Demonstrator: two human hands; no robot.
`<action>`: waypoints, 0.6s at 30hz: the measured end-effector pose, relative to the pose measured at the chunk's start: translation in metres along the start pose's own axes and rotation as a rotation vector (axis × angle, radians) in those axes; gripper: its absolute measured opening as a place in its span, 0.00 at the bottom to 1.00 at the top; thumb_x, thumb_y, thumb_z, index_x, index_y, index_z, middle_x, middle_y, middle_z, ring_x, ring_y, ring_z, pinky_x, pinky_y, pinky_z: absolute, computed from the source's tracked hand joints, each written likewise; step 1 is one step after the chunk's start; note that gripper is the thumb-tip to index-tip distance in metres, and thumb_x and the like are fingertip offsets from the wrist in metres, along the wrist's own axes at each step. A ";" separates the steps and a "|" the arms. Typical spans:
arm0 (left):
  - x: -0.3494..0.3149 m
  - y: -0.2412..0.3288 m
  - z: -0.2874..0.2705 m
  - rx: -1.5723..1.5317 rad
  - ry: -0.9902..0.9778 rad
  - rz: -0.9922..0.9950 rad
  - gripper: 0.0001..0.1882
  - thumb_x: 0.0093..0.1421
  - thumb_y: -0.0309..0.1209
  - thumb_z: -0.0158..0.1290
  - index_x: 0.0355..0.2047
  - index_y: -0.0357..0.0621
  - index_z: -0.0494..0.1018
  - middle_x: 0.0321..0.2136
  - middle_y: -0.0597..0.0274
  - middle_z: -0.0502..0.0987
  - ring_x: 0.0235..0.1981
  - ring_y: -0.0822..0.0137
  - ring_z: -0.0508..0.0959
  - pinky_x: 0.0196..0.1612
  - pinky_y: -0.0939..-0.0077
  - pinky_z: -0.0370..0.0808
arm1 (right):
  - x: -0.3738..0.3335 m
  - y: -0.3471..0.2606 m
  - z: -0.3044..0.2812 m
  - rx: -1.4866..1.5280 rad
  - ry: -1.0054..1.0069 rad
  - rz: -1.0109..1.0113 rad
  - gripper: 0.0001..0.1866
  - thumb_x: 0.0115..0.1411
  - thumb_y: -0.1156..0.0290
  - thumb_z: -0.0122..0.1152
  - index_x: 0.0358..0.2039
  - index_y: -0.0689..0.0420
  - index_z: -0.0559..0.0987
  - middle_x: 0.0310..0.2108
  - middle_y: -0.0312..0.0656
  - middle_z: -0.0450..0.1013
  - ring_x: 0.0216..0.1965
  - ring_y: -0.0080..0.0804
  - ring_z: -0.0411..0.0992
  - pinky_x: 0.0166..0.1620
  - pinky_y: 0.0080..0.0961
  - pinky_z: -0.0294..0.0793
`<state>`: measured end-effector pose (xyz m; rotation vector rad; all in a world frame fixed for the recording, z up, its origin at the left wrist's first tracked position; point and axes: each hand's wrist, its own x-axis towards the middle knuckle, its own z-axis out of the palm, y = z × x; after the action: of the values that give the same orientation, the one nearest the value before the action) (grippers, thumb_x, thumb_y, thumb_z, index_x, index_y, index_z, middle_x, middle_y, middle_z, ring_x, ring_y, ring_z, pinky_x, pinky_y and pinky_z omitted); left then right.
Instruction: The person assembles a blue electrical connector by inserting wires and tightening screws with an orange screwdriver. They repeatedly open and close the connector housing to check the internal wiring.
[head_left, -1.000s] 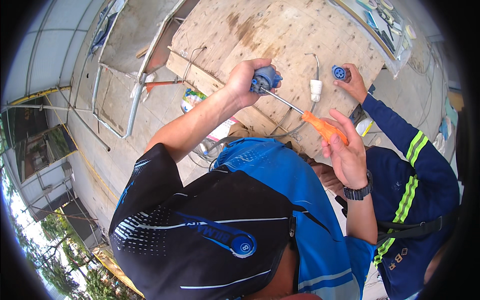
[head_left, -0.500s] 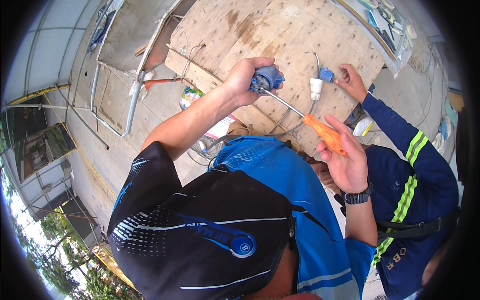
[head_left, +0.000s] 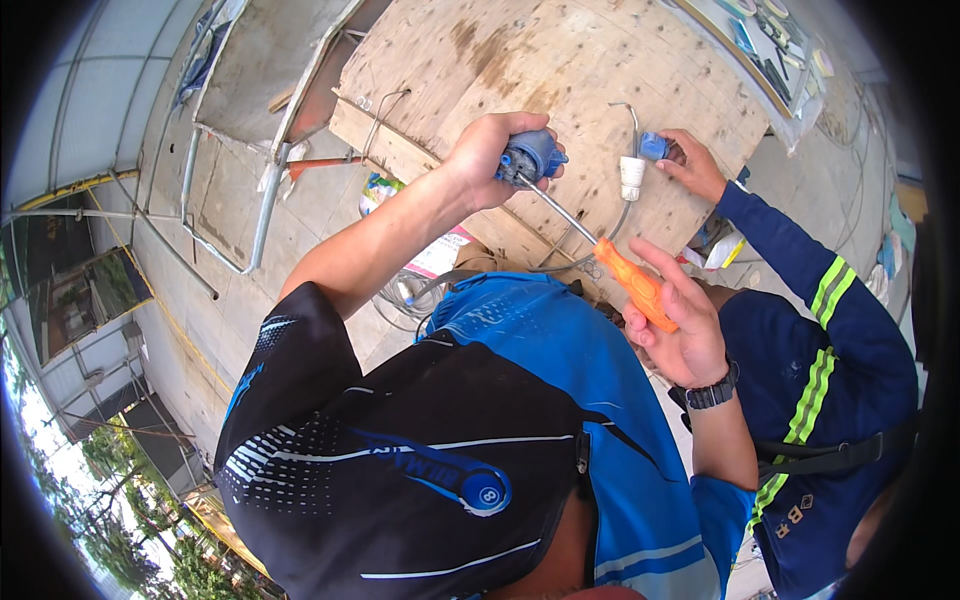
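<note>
My left hand (head_left: 487, 160) is closed around a blue industrial electrical connector (head_left: 530, 158), with its open end toward me. The tip of a screwdriver (head_left: 637, 282) with an orange handle enters that end, its metal shaft slanting across to my right hand (head_left: 685, 330). The handle rests against my right palm and curled lower fingers, while the index finger stretches along past it. A white cylindrical connector part (head_left: 632, 180) on a grey cable lies on the plywood ahead. Beside it a co-worker's hand (head_left: 695, 165) grips a small blue part (head_left: 655, 146).
A stained plywood board (head_left: 560, 70) spreads out ahead. The co-worker in a dark blue sleeve (head_left: 780, 245) is close on my right. Bent metal tubing (head_left: 262, 225) and a concrete-coated trough (head_left: 250, 70) stand at left. A tray of tools (head_left: 780, 60) is at far right.
My right hand and the screwdriver handle have shifted slightly left and down, and the shaft's angle has changed. The co-worker's hand has moved left and taken hold of the small blue part.
</note>
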<state>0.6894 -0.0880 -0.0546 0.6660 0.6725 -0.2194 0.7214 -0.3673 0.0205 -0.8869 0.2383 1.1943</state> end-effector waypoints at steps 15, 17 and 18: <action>0.005 -0.003 0.006 0.002 0.062 -0.032 0.13 0.63 0.36 0.46 0.35 0.37 0.70 0.31 0.52 0.77 0.29 0.58 0.79 0.26 0.69 0.73 | 0.003 -0.003 -0.003 -0.129 0.191 -0.149 0.24 0.64 0.67 0.53 0.57 0.66 0.66 0.40 0.49 0.73 0.22 0.30 0.68 0.25 0.25 0.70; 0.005 -0.003 0.009 0.063 0.054 -0.037 0.13 0.63 0.36 0.46 0.35 0.38 0.70 0.31 0.52 0.77 0.29 0.58 0.79 0.25 0.69 0.73 | 0.003 -0.003 -0.002 -0.561 0.090 -0.355 0.23 0.62 0.71 0.54 0.56 0.66 0.67 0.39 0.49 0.72 0.24 0.32 0.69 0.27 0.26 0.71; 0.005 -0.003 0.009 0.058 0.058 -0.044 0.12 0.63 0.36 0.46 0.35 0.38 0.70 0.31 0.53 0.77 0.29 0.58 0.79 0.25 0.69 0.73 | 0.003 -0.002 -0.002 -0.775 0.034 -0.456 0.23 0.61 0.73 0.55 0.56 0.66 0.67 0.39 0.50 0.72 0.25 0.33 0.70 0.28 0.27 0.72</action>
<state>0.6970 -0.0956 -0.0541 0.7154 0.7390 -0.2623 0.7253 -0.3671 0.0182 -1.5353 -0.4193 0.8301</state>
